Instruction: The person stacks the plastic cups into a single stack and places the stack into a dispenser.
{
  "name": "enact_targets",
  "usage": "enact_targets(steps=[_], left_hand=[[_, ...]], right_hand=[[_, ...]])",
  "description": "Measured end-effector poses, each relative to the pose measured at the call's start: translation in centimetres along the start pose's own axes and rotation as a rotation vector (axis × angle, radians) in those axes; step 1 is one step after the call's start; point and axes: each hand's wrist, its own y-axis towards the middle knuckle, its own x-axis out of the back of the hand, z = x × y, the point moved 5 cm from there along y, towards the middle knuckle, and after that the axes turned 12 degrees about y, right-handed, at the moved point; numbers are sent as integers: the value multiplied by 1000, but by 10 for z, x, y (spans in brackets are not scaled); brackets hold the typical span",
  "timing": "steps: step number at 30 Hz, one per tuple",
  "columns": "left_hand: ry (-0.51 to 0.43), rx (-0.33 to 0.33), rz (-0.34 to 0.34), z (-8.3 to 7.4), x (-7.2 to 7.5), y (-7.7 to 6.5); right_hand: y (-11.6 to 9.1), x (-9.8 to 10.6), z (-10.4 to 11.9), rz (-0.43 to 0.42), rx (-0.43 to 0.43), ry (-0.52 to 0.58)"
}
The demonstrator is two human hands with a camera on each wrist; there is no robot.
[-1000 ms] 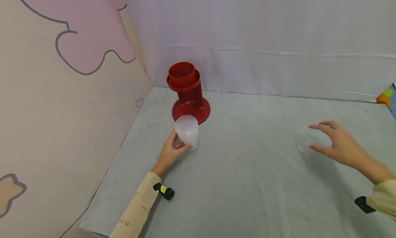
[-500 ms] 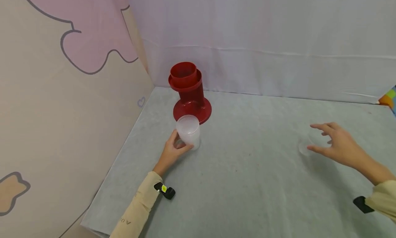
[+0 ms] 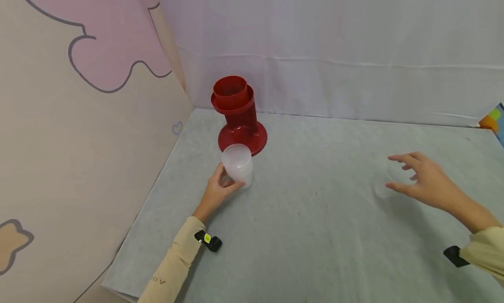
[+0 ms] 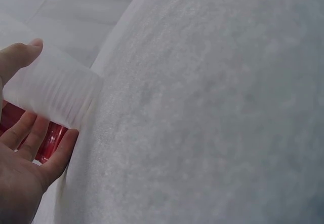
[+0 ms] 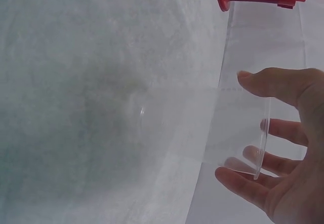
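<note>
In the head view, my left hand (image 3: 216,189) holds a stack of nested, frosted-looking clear plastic cups (image 3: 238,158) near their lower part. The left wrist view shows the thumb on one side of the cup stack (image 4: 55,84) and the fingers on the other. At the right, my right hand (image 3: 429,180) curves round a single transparent plastic cup, very faint from above. Its clear wall (image 5: 182,122) shows better in the right wrist view, thumb along one side and fingers about the rim. Whether its base touches the table cannot be made out.
A red plastic stand (image 3: 242,132) with a round base and an open cylinder on top stands directly behind the cup stack. Grey-white cloth covers the table (image 3: 307,233). A patterned wall (image 3: 98,163) borders the left, a white curtain (image 3: 334,53) the back.
My right hand has shifted slightly left in the head view and its fingers have curled a little more round the cup. The left hand and its cup stack stay put; the view sways slightly.
</note>
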Motion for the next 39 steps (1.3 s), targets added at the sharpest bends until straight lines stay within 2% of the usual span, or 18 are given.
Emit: enact_targets(steps=[19, 31, 39], left_hand=[[12, -11, -4, 1, 0, -2], [-6, -12, -6, 2, 0, -2], [5, -5, -9, 1, 0, -1]], right_hand=[[3, 8, 41, -54, 125, -23], [8, 3, 67, -29, 228, -16], [12, 1, 82, -10, 245, -10]])
